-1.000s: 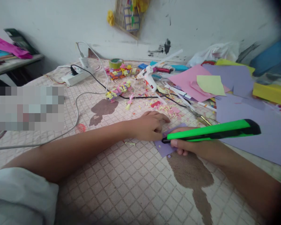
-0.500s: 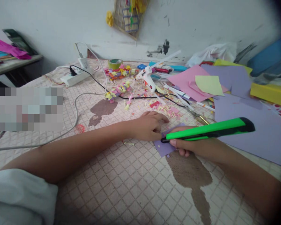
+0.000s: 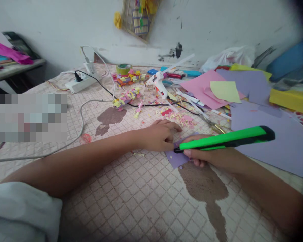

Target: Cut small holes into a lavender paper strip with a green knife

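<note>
A small piece of purple paper (image 3: 177, 161) lies on the patterned cloth, partly covered by both hands. My left hand (image 3: 161, 134) rests at its upper left edge, fingers loosely bent and apart, thumb by the paper. In my right hand (image 3: 199, 156) is a green and black utility knife (image 3: 224, 137), gripped close to its black front end like a pen. The knife's tip is over the paper beside my left thumb; whether a blade is out is too small to tell. Loose paper scraps (image 3: 180, 118) lie beyond the hands.
Beyond my hands are a white glue gun (image 3: 160, 85), scissors (image 3: 212, 123), green tape (image 3: 123, 69) and a paper-flower strip (image 3: 126, 98). Purple sheets (image 3: 270, 137) and a pink sheet (image 3: 204, 87) lie right. A power strip (image 3: 83, 83) and a white cable (image 3: 82, 122) are left.
Hardly anything differs. The knife and my right hand have shifted very slightly; my left hand stays on the purple paper.
</note>
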A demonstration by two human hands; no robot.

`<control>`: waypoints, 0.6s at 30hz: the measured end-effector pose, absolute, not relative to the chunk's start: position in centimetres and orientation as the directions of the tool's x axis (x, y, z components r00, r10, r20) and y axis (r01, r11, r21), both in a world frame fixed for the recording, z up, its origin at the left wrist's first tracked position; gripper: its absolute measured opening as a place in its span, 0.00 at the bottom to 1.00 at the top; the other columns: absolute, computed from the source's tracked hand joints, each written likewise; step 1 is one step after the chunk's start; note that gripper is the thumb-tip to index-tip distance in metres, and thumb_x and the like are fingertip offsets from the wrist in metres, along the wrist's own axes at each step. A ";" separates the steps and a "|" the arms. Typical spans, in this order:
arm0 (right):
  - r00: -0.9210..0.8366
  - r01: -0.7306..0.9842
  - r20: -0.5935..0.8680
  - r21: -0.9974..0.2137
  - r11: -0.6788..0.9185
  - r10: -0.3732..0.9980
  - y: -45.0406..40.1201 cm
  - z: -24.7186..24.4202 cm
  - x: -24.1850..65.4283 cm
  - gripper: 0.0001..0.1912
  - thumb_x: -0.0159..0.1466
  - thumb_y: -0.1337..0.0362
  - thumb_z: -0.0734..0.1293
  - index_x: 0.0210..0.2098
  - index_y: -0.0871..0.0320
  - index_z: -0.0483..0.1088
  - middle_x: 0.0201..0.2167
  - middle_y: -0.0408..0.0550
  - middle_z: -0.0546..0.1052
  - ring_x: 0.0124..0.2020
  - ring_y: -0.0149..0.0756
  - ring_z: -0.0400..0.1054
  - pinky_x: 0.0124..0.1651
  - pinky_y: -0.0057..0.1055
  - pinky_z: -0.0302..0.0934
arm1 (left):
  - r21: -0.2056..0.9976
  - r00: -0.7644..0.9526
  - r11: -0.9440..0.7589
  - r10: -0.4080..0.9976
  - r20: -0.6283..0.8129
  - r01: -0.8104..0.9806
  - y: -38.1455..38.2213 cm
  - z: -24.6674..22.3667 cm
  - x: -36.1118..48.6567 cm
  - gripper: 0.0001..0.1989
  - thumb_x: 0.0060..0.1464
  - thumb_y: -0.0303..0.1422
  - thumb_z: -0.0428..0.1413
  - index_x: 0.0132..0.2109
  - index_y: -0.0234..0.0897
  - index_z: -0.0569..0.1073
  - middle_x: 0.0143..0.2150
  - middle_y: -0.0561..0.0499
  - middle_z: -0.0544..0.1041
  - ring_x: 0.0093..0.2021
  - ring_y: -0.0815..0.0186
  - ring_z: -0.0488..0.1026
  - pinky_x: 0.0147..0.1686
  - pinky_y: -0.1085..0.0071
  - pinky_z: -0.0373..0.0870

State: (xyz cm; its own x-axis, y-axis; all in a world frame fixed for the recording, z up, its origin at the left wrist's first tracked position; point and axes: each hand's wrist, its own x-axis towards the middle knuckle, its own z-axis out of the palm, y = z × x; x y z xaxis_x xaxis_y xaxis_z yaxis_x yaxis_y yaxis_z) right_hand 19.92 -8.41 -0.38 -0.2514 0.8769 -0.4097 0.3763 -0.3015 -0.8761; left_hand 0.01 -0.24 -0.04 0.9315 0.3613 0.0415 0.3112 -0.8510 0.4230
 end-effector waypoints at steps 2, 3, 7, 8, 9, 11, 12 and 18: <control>-0.252 0.393 -0.410 -0.871 -0.294 0.877 -8.4 -0.4 19.9 0.11 0.56 0.59 0.70 0.38 0.55 0.70 0.16 0.37 0.72 0.19 0.25 0.65 0.21 0.19 0.60 | 0.424 0.931 -0.850 0.362 0.038 0.313 -0.3 0.0 0.0 0.14 0.52 0.34 0.51 0.23 0.36 0.74 0.59 0.48 0.66 0.59 0.55 0.59 0.59 0.55 0.50; -0.250 0.398 -0.411 -0.869 -0.294 0.877 -8.4 -0.4 19.9 0.11 0.56 0.59 0.70 0.38 0.55 0.70 0.16 0.37 0.72 0.19 0.25 0.66 0.21 0.19 0.60 | 0.424 0.931 -0.850 0.362 0.038 0.313 -0.3 0.0 0.0 0.14 0.52 0.34 0.51 0.23 0.36 0.74 0.59 0.48 0.66 0.59 0.55 0.59 0.59 0.55 0.50; -0.241 0.383 -0.412 -0.872 -0.304 0.879 -8.3 -0.4 19.8 0.13 0.55 0.59 0.71 0.38 0.55 0.70 0.17 0.38 0.72 0.20 0.27 0.67 0.21 0.20 0.61 | 0.422 0.930 -0.850 0.364 0.040 0.315 -0.3 0.0 0.1 0.14 0.52 0.33 0.52 0.23 0.35 0.74 0.59 0.48 0.66 0.60 0.55 0.59 0.59 0.54 0.49; -0.237 0.383 -0.413 -0.872 -0.306 0.880 -8.2 -0.5 19.8 0.13 0.55 0.59 0.71 0.38 0.55 0.71 0.17 0.38 0.72 0.20 0.27 0.67 0.21 0.21 0.62 | 0.422 0.930 -0.849 0.366 0.038 0.317 -0.3 0.0 0.1 0.13 0.52 0.33 0.52 0.23 0.35 0.74 0.59 0.48 0.66 0.59 0.55 0.59 0.59 0.55 0.50; -0.238 0.386 -0.412 -0.871 -0.304 0.879 -8.2 -0.5 19.8 0.13 0.55 0.59 0.71 0.38 0.55 0.71 0.17 0.38 0.72 0.20 0.28 0.67 0.21 0.21 0.62 | 0.421 0.929 -0.849 0.368 0.038 0.319 -0.3 0.0 0.1 0.13 0.52 0.34 0.52 0.23 0.35 0.74 0.59 0.48 0.66 0.59 0.56 0.59 0.59 0.55 0.50; -0.262 0.399 -0.405 -0.872 -0.284 0.876 -8.2 -0.6 19.9 0.12 0.55 0.58 0.71 0.38 0.55 0.72 0.18 0.38 0.73 0.20 0.27 0.67 0.21 0.21 0.62 | 0.420 0.928 -0.849 0.369 0.038 0.321 -0.3 0.0 0.1 0.13 0.52 0.34 0.52 0.23 0.35 0.74 0.59 0.48 0.66 0.59 0.56 0.59 0.59 0.55 0.50; -0.276 0.406 -0.399 -0.873 -0.270 0.874 -8.1 -0.6 20.0 0.12 0.56 0.57 0.71 0.37 0.55 0.72 0.18 0.38 0.73 0.20 0.27 0.67 0.21 0.21 0.62 | 0.420 0.928 -0.849 0.369 0.039 0.320 -0.3 0.0 0.1 0.13 0.52 0.33 0.52 0.22 0.35 0.74 0.59 0.48 0.66 0.59 0.55 0.59 0.59 0.55 0.51; -0.275 0.425 -0.392 -0.869 -0.255 0.878 -8.1 -0.4 19.9 0.10 0.56 0.59 0.70 0.36 0.55 0.73 0.17 0.39 0.73 0.20 0.27 0.68 0.21 0.21 0.62 | 0.430 0.931 -0.849 0.362 0.048 0.308 -0.3 -0.1 0.0 0.14 0.53 0.34 0.52 0.22 0.35 0.73 0.58 0.48 0.66 0.59 0.54 0.59 0.59 0.55 0.50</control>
